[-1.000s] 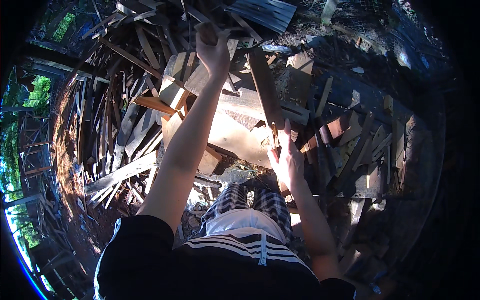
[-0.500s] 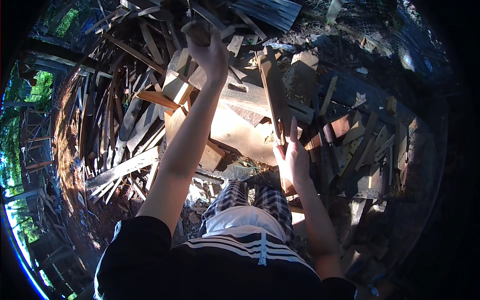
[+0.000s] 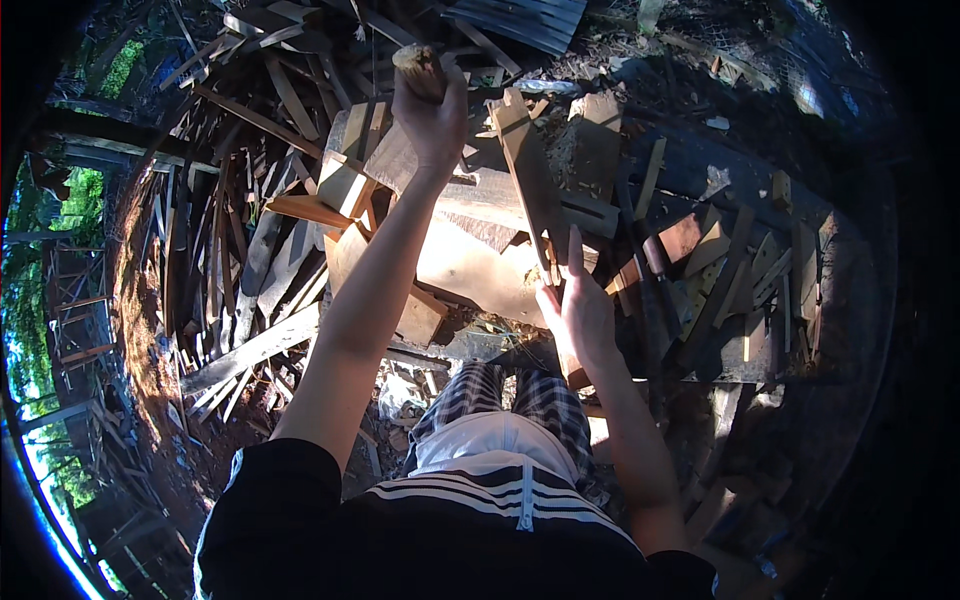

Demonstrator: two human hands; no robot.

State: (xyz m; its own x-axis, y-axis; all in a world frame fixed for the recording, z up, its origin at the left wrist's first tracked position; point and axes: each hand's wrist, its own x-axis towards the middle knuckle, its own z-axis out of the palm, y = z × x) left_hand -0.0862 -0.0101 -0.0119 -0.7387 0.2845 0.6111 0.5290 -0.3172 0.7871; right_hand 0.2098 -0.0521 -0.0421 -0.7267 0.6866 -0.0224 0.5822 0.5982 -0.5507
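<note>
My left hand is raised beyond the workbench, its fingers wrapped round a thick wooden stick whose blunt, pale end faces up. Most of the stick is hidden by the hand. Lower and to the right, my right hand holds the near part of a long wooden plank, thumb on its left side and fingers stretched along its right. The plank slants away from me across other boards, with a split, splintered spot just ahead of the thumb. A sunlit broad board lies under it to the left.
A notched timber lies crosswise under the plank. Several offcuts cover the dark bench to the right. A large heap of scrap sticks fills the left. Corrugated sheet metal lies at the far side.
My left hand has shifted slightly right with the stick, which now stands more upright. The right hand keeps its place on the plank. The whole view has moved a little.
</note>
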